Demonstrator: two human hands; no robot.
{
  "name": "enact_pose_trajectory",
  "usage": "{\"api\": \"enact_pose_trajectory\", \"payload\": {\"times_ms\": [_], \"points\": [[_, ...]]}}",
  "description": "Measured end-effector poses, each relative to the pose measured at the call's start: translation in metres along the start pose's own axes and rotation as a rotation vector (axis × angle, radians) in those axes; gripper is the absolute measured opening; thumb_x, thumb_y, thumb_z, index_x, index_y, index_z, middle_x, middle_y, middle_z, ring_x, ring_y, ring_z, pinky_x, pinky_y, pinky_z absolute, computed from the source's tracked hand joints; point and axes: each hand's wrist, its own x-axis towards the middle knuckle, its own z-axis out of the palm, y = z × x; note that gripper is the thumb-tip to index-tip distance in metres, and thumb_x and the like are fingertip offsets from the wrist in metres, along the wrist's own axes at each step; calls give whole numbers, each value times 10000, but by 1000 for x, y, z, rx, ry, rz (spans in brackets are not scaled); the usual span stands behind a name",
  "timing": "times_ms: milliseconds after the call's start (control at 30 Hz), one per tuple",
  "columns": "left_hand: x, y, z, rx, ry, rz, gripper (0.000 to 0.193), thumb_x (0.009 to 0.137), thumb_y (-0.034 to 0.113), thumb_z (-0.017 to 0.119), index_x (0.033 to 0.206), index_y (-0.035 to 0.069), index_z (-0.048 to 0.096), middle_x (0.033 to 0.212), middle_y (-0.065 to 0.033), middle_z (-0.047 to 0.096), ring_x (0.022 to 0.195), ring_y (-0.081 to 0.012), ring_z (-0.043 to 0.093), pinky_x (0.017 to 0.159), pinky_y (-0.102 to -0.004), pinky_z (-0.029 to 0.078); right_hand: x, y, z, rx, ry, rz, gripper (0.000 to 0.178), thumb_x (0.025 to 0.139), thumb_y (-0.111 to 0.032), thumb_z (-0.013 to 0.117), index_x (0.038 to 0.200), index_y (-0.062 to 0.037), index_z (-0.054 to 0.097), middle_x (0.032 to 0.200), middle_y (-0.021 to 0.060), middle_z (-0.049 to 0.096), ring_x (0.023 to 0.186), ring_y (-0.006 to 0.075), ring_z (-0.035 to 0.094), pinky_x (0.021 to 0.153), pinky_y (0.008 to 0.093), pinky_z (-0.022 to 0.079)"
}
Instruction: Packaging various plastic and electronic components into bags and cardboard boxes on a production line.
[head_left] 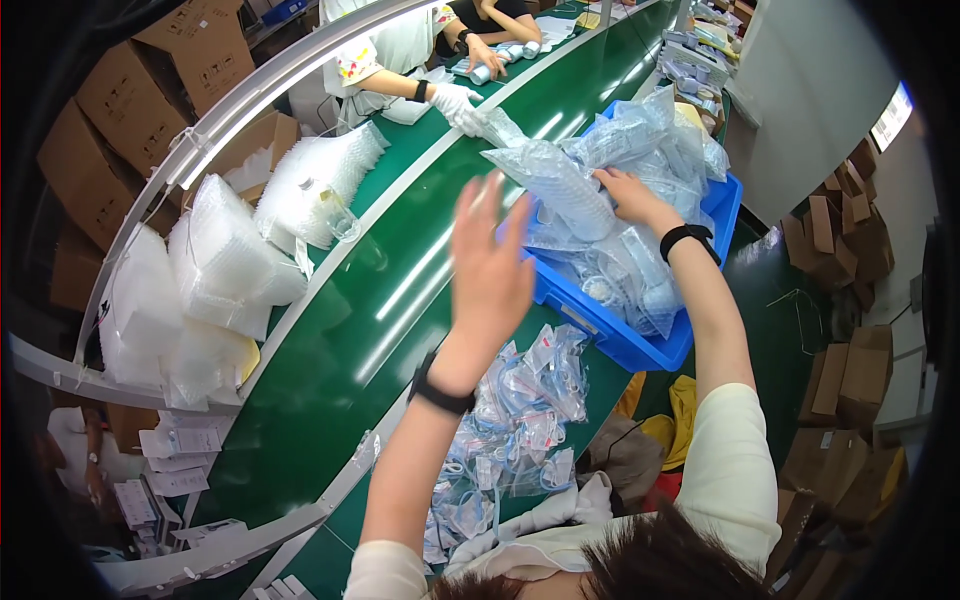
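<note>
While leaning over the green conveyor belt (pixel 330 340) with both forearms stretched out, rests the right hand (pixel 635 195) on the bubble-wrapped packages (pixel 565 185) heaped above the rim of a blue plastic bin (pixel 628 345), with fingertips against the film; impossible to tell whether pinching the wrap or merely pressing on it. Holds the left hand (pixel 492 262), blurred, above the belt and just outside the bin's left edge, with fingers stretched out and apart. Wears a black band (pixel 440 388) on each wrist. Has the bin at the belt's right-hand edge, filled past its rim, with one long package jutting over its left edge. Faces, across the belt's far edge, a co-worker's white-gloved hand (pixel 458 106) at the tip of a clear-wrapped package, and beyond it a second person's bare hand (pixel 482 58) among small pale cylinders (pixel 512 52). Has puffy white bubble-wrap pouches (pixel 215 245) along the belt's left edge, near a clear container (pixel 342 220). Has clear plastic bags (pixel 530 400) of blue-and-white parts by the near edge, beside the bin's near corner. Is flanked by brown cardboard boxes (pixel 195 60) on both sides.
</note>
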Motion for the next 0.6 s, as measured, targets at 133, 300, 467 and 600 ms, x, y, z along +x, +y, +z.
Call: {"api": "enact_pose_trajectory", "payload": {"times_ms": [133, 300, 467, 600], "points": [[54, 9, 72, 291, -65, 342, 628, 591, 23, 602, 1190, 118, 439, 1302, -151, 327, 1239, -305, 268, 969, -568, 175, -3, 0, 6, -59, 190, -148, 625, 615, -19, 632, 1192, -83, 400, 1160, 150, 468, 1104, 313, 426, 950, 352, 334], [45, -26, 116, 331, -338, 236, 587, 606, 45, 618, 1164, 121, 450, 1179, -119, 454, 1100, -278, 419, 930, -584, 219, -24, -8, -14, 151, 283, -240, 536, 594, -94, 694, 1089, -62, 494, 1012, 108, 535, 970, 287, 502, 834, 344, 409], [35, -46, 85, 182, -339, 172, 629, 583, 118, 693, 1159, 89, 443, 1065, -112, 501, 967, -271, 491, 868, -477, 336, -46, -44, -42, 286, 357, -278, 516, 568, -70, 700, 1054, -57, 526, 944, 119, 538, 876, 283, 521, 763, 337, 429], [18, -42, 30, -40, -152, 93, 657, 546, 183, 715, 1123, 32, 439, 1049, -122, 500, 960, -281, 486, 776, -406, 387, -67, -106, -81, 262, 379, -263, 517, 562, -87, 712, 1043, -42, 530, 924, 130, 535, 847, 284, 531, 716, 327, 443]]}}
